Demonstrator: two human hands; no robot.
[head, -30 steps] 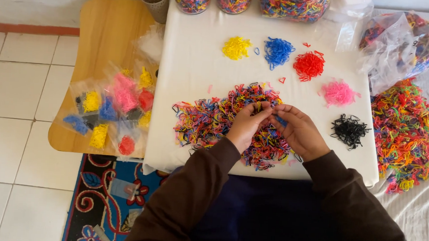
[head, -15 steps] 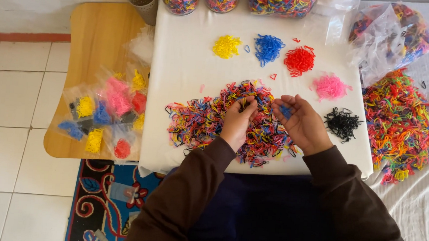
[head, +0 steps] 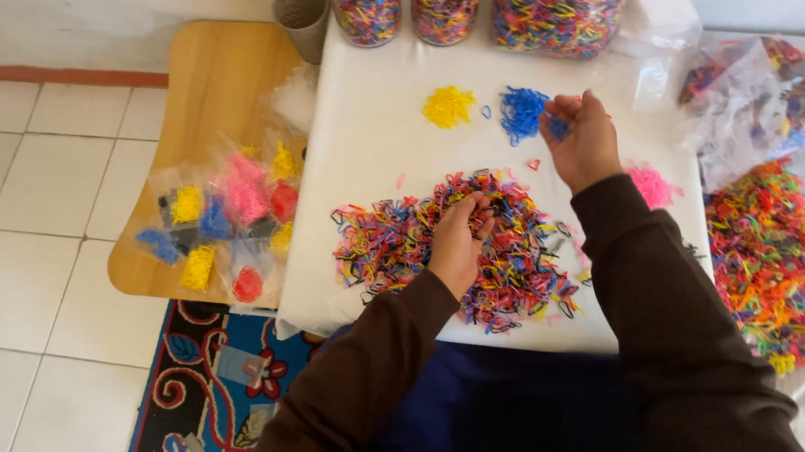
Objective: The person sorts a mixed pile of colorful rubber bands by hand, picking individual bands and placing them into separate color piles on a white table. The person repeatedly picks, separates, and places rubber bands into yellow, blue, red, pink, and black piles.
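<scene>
Home, tiled floor (head: 41,195), patterned rug (head: 197,381)

A white-covered worktop (head: 379,150) stands on pale square floor tiles (head: 23,184), with a rounded wooden side table (head: 216,75) to its left, a patterned red-and-blue rug (head: 197,390) near, and a whitish wall (head: 109,3) with a reddish skirting strip (head: 58,75) far.

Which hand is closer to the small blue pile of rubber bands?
Right. The right hand hangs just beside the blue pile, at its right edge. The left hand is farther back toward the person, resting on the mixed multicoloured heap.
</scene>
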